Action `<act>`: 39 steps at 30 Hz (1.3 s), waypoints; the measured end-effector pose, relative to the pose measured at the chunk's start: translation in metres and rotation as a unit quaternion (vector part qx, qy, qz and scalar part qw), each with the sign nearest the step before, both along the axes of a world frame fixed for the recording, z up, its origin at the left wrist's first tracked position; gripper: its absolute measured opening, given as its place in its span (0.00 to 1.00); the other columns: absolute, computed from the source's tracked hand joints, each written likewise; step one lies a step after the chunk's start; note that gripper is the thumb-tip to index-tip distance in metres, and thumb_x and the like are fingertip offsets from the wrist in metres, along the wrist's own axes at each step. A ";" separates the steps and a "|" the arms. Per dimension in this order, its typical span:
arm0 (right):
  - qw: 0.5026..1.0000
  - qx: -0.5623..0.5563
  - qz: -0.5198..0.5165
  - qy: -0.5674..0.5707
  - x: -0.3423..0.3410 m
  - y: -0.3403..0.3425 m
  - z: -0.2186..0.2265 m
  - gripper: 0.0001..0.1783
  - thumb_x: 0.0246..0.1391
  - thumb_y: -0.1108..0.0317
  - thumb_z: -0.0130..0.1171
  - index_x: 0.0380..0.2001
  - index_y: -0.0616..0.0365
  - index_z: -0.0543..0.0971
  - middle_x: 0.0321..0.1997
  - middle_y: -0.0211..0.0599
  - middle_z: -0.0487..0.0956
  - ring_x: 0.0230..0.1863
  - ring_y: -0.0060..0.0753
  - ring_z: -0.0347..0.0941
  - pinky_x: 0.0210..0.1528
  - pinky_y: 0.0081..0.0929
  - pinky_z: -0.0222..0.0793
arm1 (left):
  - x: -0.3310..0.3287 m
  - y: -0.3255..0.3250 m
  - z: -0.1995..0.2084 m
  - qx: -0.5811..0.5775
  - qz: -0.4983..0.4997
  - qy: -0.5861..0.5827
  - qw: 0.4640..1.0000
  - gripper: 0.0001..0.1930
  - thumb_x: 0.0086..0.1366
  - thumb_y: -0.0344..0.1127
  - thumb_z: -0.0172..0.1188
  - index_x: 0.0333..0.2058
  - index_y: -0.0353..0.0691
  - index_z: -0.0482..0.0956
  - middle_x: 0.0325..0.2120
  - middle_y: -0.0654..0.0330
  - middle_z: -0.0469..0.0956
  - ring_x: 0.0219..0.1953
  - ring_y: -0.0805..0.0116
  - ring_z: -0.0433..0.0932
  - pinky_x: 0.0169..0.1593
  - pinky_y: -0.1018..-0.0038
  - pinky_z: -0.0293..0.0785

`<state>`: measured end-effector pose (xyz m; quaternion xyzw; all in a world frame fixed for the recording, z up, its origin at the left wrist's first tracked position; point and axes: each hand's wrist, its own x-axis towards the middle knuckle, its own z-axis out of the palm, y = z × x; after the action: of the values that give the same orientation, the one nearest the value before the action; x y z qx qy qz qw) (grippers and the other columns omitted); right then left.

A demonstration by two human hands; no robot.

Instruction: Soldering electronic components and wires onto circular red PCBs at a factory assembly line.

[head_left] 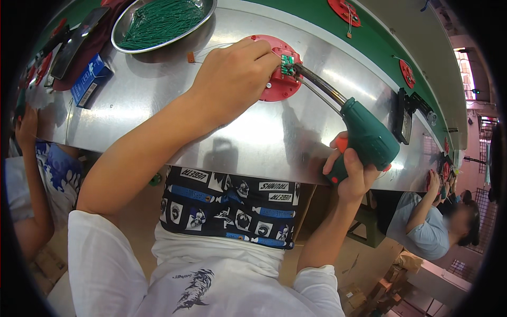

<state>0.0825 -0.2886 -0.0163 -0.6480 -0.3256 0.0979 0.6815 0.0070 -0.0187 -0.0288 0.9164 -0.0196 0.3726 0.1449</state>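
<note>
A green soldering gun point(372, 134) with an orange trigger is gripped in my right hand point(353, 171). Its long metal tip reaches left to a small green circuit board point(287, 65). That board sits on a round red plastic housing point(280, 94) lying on the metal table. My left hand point(237, 79) rests over the housing's left side, fingers curled and pinched at the board's left edge; what they pinch is hidden. Thin pale wires run out left from under this hand to a small orange-brown connector point(190, 57).
A metal bowl point(210, 24) of green wires stands at back left, near a blue box point(90, 79). More red housings point(346, 11) lie on the green strip behind. A black stand point(402, 116) is at right. Other people sit at both sides of the bench.
</note>
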 end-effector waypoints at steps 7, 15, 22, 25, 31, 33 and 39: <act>0.999 -0.023 0.026 0.035 0.004 -0.001 0.006 0.25 0.58 0.66 0.56 0.55 0.72 0.70 0.35 0.47 0.77 0.16 0.32 0.71 0.15 0.23 0.66 | 0.000 0.000 0.001 0.003 -0.003 0.011 1.000 0.06 0.59 0.28 0.62 0.36 0.37 0.82 0.30 0.57 0.79 0.32 0.56 0.79 0.35 0.65 0.77; 0.998 0.045 -0.046 0.022 0.003 0.001 -0.001 0.26 0.59 0.65 0.55 0.52 0.78 0.68 0.36 0.54 0.75 0.14 0.35 0.70 0.12 0.25 0.66 | 0.000 0.000 0.002 -0.002 -0.006 0.004 1.000 0.06 0.59 0.27 0.62 0.36 0.37 0.81 0.30 0.57 0.79 0.31 0.56 0.79 0.35 0.65 0.76; 0.996 0.058 -0.072 0.005 0.003 -0.005 -0.001 0.23 0.60 0.66 0.54 0.50 0.78 0.70 0.37 0.56 0.76 0.14 0.36 0.71 0.13 0.25 0.66 | 0.000 -0.001 0.001 -0.004 -0.006 0.005 1.000 0.05 0.59 0.27 0.62 0.36 0.37 0.81 0.30 0.57 0.79 0.31 0.56 0.80 0.35 0.65 0.77; 0.993 0.070 -0.098 -0.014 0.011 -0.020 0.001 0.21 0.61 0.66 0.53 0.47 0.77 0.70 0.36 0.56 0.76 0.12 0.36 0.71 0.12 0.25 0.65 | 0.001 -0.003 0.002 -0.007 -0.005 0.009 1.000 0.06 0.59 0.27 0.62 0.36 0.37 0.81 0.30 0.57 0.79 0.31 0.56 0.80 0.35 0.65 0.77; 0.988 0.077 -0.137 -0.010 0.031 -0.049 0.002 0.18 0.62 0.66 0.51 0.44 0.76 0.72 0.35 0.54 0.75 0.12 0.33 0.70 0.12 0.25 0.64 | -0.001 -0.006 0.005 0.006 0.007 0.017 1.000 0.06 0.58 0.27 0.63 0.36 0.37 0.81 0.32 0.57 0.80 0.32 0.57 0.80 0.35 0.65 0.77; 0.986 0.053 -0.158 -0.029 0.040 -0.059 0.005 0.18 0.63 0.66 0.51 0.45 0.75 0.72 0.36 0.53 0.76 0.13 0.32 0.70 0.12 0.24 0.64 | -0.001 -0.006 0.005 -0.012 0.006 0.018 1.000 0.07 0.58 0.26 0.63 0.36 0.37 0.82 0.32 0.57 0.80 0.32 0.57 0.80 0.36 0.65 0.77; 0.967 0.125 -0.193 0.112 0.053 -0.068 0.001 0.22 0.67 0.58 0.46 0.46 0.70 0.72 0.35 0.46 0.74 0.12 0.27 0.66 0.11 0.23 0.63 | 0.002 -0.001 0.010 -0.017 0.013 -0.006 1.000 0.06 0.55 0.28 0.65 0.32 0.38 0.81 0.28 0.57 0.78 0.31 0.58 0.78 0.33 0.65 0.75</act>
<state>0.1357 -0.3561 -0.0153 -0.5933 -0.1256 -0.0044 0.7951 0.0089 -0.0199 -0.0193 0.9118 -0.0019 0.3801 0.1554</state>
